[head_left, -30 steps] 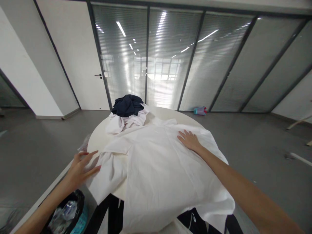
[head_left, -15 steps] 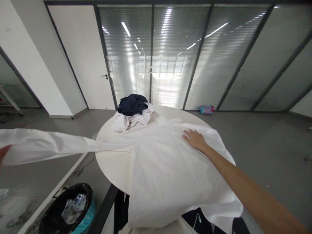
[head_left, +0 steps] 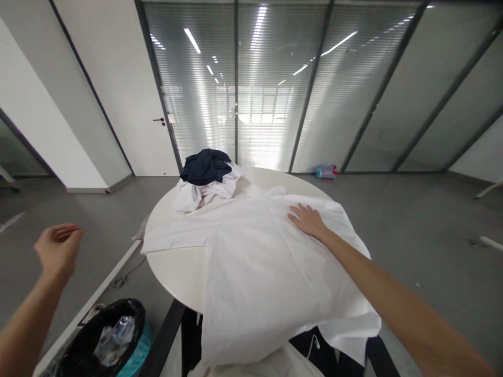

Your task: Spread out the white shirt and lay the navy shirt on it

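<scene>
Shirt (head_left: 251, 277)'s mostly flat imo, sleeve (head_left: 176, 235) straight, hem (head_left: 236, 353) droopy yet, right hand (head_left: 308, 220) splayed on top, left hand (head_left: 58, 248) pinched, empty-looking.

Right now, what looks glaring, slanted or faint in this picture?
Head view: glare floods the lower middle blinds; light streaks shine higher up; outer dark posts lean outward, likely lens distortion; the white shirt shows faint, low-contrast creases.

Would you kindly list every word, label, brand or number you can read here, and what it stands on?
No readable text anywhere.
White garment: no lettering visible.
Navy cloth: none visible.
Clear plastic in the bin: too blurred to tell whether it is printed.
Distant blue-and-red object: too small to tell.
</scene>
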{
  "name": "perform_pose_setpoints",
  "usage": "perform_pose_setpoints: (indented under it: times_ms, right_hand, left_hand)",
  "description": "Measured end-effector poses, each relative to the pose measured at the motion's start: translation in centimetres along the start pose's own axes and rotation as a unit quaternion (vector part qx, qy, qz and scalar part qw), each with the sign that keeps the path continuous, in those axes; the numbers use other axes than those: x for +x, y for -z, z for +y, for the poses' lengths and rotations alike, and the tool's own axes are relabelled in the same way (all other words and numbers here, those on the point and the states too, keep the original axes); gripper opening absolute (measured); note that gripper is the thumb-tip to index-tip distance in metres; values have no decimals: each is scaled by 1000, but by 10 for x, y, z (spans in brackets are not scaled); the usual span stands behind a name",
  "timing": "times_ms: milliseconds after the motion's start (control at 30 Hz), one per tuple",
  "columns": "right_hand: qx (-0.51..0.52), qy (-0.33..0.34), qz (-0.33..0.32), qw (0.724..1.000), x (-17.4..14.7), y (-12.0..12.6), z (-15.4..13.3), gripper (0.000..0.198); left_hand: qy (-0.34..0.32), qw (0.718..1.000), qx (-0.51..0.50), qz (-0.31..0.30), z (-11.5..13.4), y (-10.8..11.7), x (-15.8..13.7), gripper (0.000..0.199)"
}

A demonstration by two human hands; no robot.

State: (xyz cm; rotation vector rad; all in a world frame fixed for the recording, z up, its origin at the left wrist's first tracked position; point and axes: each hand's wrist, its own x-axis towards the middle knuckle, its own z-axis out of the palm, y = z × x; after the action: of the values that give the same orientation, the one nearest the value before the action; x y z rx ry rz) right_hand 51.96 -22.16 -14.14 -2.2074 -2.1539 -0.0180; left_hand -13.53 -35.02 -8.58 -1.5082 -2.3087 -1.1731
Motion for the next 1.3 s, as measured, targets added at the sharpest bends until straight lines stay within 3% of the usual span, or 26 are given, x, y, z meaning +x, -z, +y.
perform_pose_setpoints:
  times_ms: [33,67,133,200,267,333,400,467,533,600,700,767,833,900,967,1067,1200,1300]
  right_hand:
    - [-2,0,-3,1000,0,0,0,69]
    - [-3,-1,-7,1000,0,-1,0,69]
    - [0,-1,-13,1000,0,-2,-1,72]
    - [10,-3,-17,1000,0,-1,-2,74]
    - [37,11,-18,999,-1,3,-3,74]
    - [109,58,-3,992,-4,12,-1,68]
    - [212,102,38,971,-12,23,8,61]
    - [286,95,99,949,-25,33,25,55]
    - [295,31,150,943,-48,41,50,51]
    - [265,-51,158,950,-81,43,79,48]
    - [241,-128,40,961,-142,35,114,55]
    - [291,-120,-49,948,-182,22,124,60]
    - [366,-69,-128,919,-215,7,123,63]
    - [443,-16,-202,873,-238,-9,114,69]
    - [498,1,-235,835,-250,-24,107,76]
    - [565,-38,-223,793,-255,-43,109,83]
    - [664,-103,-188,716,-256,-60,136,79]
    - [666,-144,-129,720,-260,-62,155,65]
  left_hand:
    - [-4,996,-92,10,23,-23,11,35]
    - [-39,986,-160,-19,51,-44,18,33]
    - [-171,948,-220,-151,115,-84,19,32]
    - [-301,888,-220,-269,184,-121,3,38]
    - [-379,832,-184,-360,245,-158,-25,43]
    - [-434,798,-103,-406,291,-193,-54,48]
    - [-447,786,-77,-420,319,-224,-76,56]
    - [-440,791,-50,-422,332,-246,-87,67]
    - [-432,799,-9,-418,334,-260,-88,74]
    - [-435,800,25,-413,332,-267,-84,77]
    - [-449,796,35,-404,329,-271,-77,74]
    - [-452,798,34,-397,329,-272,-76,72]
    - [-454,800,31,-389,328,-273,-77,70]
    - [-456,802,29,-386,328,-274,-78,68]
    - [-455,803,26,-384,327,-275,-79,66]
    - [-451,807,22,-380,326,-276,-79,66]
    - [-455,808,16,-373,325,-274,-79,65]
    - [-458,808,14,-371,326,-271,-79,64]
